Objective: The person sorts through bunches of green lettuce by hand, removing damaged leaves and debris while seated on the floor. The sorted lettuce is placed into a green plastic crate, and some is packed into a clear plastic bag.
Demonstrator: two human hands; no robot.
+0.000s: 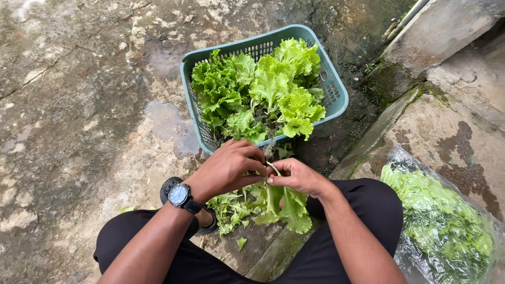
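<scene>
Left hand (229, 168) and right hand (297, 176) pinch a leafy green lettuce head (284, 205) near its stem; advise firm grip near the teal slotted plastic basket (336, 97).

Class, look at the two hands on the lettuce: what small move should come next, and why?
Probably peel off the leaf: the left hand and right hand pinch the base of a lettuce head, torn leaves lie beneath, and the basket holds more.

1 package shows: a clear plastic bag (442, 226) stuffed with green lettuce leaves, lying at the lower right on the stained concrete step (452, 131), crinkled and glossy.
</scene>
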